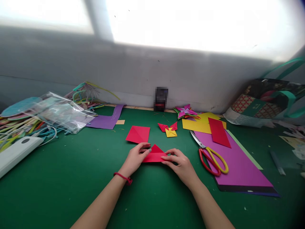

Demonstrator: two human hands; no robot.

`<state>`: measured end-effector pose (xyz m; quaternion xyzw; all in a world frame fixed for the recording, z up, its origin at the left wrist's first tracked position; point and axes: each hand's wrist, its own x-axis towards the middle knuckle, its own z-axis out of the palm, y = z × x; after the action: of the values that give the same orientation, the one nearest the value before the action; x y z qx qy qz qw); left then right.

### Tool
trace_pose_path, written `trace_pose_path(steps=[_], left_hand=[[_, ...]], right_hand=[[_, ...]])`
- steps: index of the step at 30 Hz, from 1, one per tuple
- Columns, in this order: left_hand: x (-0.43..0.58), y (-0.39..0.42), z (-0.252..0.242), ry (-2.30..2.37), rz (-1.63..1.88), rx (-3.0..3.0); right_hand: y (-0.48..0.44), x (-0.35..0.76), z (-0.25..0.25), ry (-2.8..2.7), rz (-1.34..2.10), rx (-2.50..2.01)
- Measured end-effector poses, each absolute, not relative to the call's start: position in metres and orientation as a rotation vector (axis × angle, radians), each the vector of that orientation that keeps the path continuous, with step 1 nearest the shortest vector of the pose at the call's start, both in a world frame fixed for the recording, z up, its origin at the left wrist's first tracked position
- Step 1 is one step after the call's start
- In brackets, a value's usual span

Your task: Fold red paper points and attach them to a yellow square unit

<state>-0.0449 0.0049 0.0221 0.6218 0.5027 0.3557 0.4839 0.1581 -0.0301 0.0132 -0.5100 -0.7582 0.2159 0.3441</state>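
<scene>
A folded red paper (155,157), with a triangular peak at its far edge, is held between both hands just above or on the green table. My left hand (137,156) pinches its left end, and my right hand (178,161) has its right end between thumb and fingers. Just beyond my left hand lies a creased red square (138,134). Farther back, a yellow folded piece (171,132) touches red folded pieces (163,127). Scissors (211,158) with one red and one yellow handle rest open to the right of my right hand.
Purple sheets (245,165), a red strip (219,132) and yellow paper (197,124) lie at right, near folded stars (187,111). A patterned bag (257,103) stands at far right. Plastic sleeves (64,111), coloured strips and a white power strip (19,152) occupy the left.
</scene>
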Motion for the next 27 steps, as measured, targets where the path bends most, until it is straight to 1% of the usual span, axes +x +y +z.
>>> trace_pose_path(steps=[3,6,10,19,22,27], left_hand=[[-0.038,-0.011,0.03,1.366,0.929,1.921],[-0.032,-0.026,0.034,1.272,0.735,2.304],[-0.032,-0.032,0.03,1.207,0.566,2.537],[-0.052,-0.028,0.018,1.075,0.568,2.733],[-0.052,-0.027,0.017,1.085,0.568,2.671],[-0.052,-0.022,0.015,1.131,0.689,2.444]], right_hand=[[-0.029,0.161,0.011,-1.975,0.541,-1.324],[-0.029,0.163,0.011,-1.979,0.535,-1.332],[-0.031,0.162,0.014,-2.031,0.445,-1.327],[-0.04,0.163,0.015,-2.187,0.412,-1.281],[-0.043,0.164,0.015,-2.209,0.41,-1.282],[-0.046,0.156,0.019,-2.091,0.456,-1.404]])
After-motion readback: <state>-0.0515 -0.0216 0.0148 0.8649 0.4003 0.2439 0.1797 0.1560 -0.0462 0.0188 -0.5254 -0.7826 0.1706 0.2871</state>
